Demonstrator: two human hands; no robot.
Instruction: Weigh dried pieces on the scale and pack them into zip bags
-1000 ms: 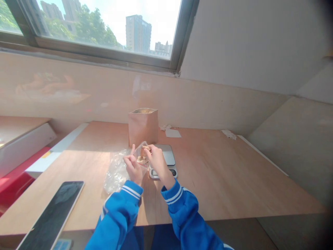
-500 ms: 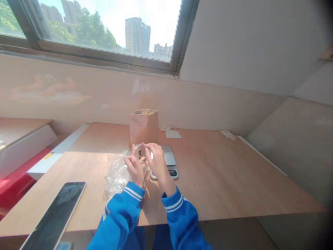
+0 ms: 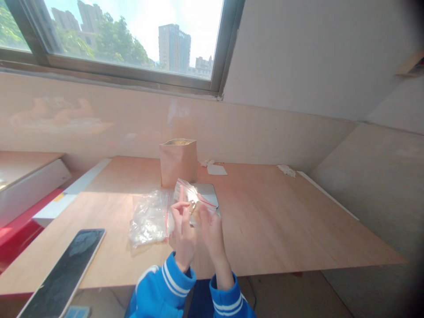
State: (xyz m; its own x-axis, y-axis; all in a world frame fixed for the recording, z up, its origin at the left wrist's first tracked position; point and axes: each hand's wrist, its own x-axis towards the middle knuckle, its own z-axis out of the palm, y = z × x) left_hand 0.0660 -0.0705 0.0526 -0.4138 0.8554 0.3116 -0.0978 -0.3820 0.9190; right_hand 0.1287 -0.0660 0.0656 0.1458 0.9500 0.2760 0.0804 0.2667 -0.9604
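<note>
Both hands are raised just above the table [image 3: 281,229], close together, and grip one small clear zip bag [image 3: 194,199] with a red seal line. The left hand [image 3: 184,230] pinches its near left edge with fingers curled; the right hand [image 3: 212,230] closes on its lower right part. The bag is held tilted, mouth up and away from the person, probably so the light brown contents, too small to identify, settle at the bottom.

Count of items:
- One scale [image 3: 209,196] lies directly beyond the hands, partly hidden by the held bag.
- One brown paper bag [image 3: 178,162] stands upright and open behind the scale, within reach.
- One loose heap of clear plastic bags [image 3: 150,217] lies just left of the left hand; the number in it cannot be told.
- One dark tablet [image 3: 62,276] lies flat, well to the left and nearer the person.
- Two paper scraps [image 3: 217,169] lie far beyond the hands by the wall.
</note>
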